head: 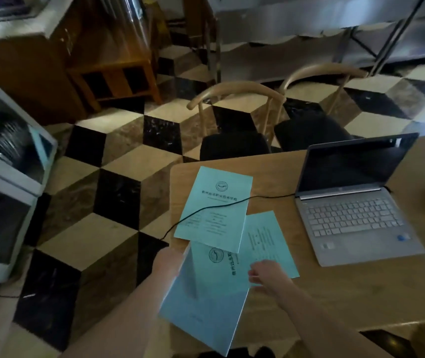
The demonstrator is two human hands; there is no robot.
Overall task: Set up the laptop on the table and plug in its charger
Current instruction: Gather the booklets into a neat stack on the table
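Left hand (166,262) grips a pale-blue booklet's (206,301) left edge; right hand (267,273) touches its right edge, fingers loosely curled.
Beyond the grip two more flat blue booklets (214,205) lie on the wooden table (361,293), a thin black charger cable (206,208) crossing one; far right, the open silver laptop (356,202); two curved-back chairs (234,117) behind.

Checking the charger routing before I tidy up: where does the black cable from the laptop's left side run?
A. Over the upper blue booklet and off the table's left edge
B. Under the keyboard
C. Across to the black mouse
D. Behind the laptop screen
A: the black cable leaves the laptop, crosses the upper blue booklet and drops past the table edge.
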